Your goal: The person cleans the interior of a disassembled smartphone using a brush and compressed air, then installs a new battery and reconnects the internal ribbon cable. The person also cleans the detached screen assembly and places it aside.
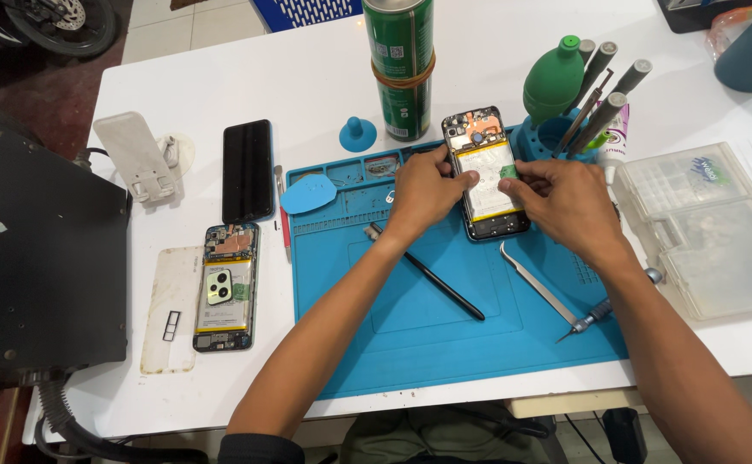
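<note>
Both hands grip opened phone (pixel 485 176) on blue mat (pixel 445 318): left hand (pixel 423 191), right hand (pixel 565 199), fingers closed on edges

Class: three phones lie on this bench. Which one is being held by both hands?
The opened phone on the blue mat, gripped by left hand and right hand; the others lie untouched.

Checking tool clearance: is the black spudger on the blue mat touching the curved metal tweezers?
Apart. The head view shows the black spudger and the curved tweezers lying on the blue mat with bare mat plainly between them.
</note>
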